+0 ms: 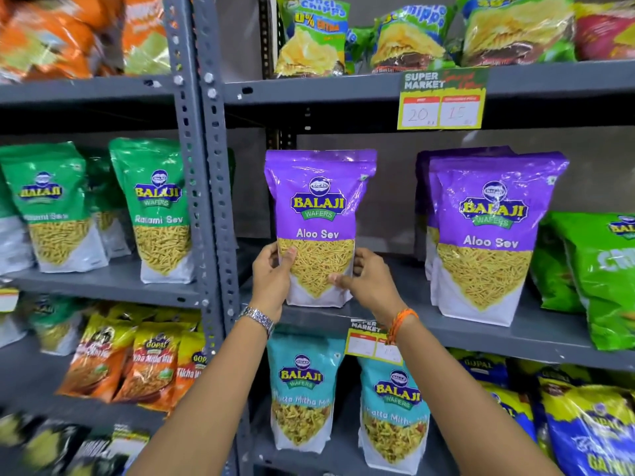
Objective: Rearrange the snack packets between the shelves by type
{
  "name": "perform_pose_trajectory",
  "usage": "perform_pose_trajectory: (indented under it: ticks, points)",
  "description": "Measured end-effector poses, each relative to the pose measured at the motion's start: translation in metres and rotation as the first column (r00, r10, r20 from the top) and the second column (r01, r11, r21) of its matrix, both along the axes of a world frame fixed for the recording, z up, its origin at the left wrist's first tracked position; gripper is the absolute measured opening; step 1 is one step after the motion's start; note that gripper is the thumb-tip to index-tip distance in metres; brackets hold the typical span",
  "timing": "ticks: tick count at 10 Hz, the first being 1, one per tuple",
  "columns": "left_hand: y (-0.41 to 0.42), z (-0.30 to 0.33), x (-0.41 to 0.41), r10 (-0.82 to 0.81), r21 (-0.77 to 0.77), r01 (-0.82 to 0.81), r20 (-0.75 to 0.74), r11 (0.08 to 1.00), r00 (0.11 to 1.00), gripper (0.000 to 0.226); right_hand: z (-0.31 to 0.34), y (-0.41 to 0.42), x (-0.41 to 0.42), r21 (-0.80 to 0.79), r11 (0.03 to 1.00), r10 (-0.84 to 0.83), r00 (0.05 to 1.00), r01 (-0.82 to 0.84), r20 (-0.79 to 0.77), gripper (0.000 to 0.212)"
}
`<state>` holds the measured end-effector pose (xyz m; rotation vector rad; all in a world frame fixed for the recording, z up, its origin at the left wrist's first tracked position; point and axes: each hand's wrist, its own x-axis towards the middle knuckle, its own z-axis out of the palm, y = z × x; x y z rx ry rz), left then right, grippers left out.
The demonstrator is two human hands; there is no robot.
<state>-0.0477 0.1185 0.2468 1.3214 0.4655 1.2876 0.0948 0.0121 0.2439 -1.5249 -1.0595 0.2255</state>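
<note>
while two hands (pixel 275 276) grip one purple packet (pixel 318 214), perhaps three total.

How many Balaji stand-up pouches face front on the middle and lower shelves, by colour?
Purple pouches: 2, one held by the left hand and right hand, one standing to its right, with at least one more behind it.
Green pouches: 2.
Teal pouches: 2.
Total: 6

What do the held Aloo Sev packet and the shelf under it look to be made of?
Aloo Sev packet: glossy plastic film, probably laminated; glare streaks and creases show on it. Shelf: grey painted metal, apparently steel; matte, with punched, bolted uprights.
</note>
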Motion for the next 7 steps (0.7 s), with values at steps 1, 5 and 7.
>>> perform_pose_trajectory:
  ticks: [1,5,7]
  points:
    - [0.003,0.000,0.001,0.009,0.016,-0.008,-0.027,1.000,1.000,0.026,0.000,0.000,-0.001,-0.010,1.000,-0.005,1.000,0.005,0.001,0.051]
    - [0.015,0.008,-0.006,-0.029,0.022,0.032,-0.144,0.999,0.989,0.036,0.011,-0.003,-0.015,-0.141,0.988,-0.067,0.998,0.066,-0.001,0.062]
    - [0.021,-0.004,-0.017,0.027,0.099,-0.013,-0.144,0.995,0.989,0.061,0.026,-0.047,-0.030,0.108,0.985,-0.128,0.988,0.137,-0.089,0.085]
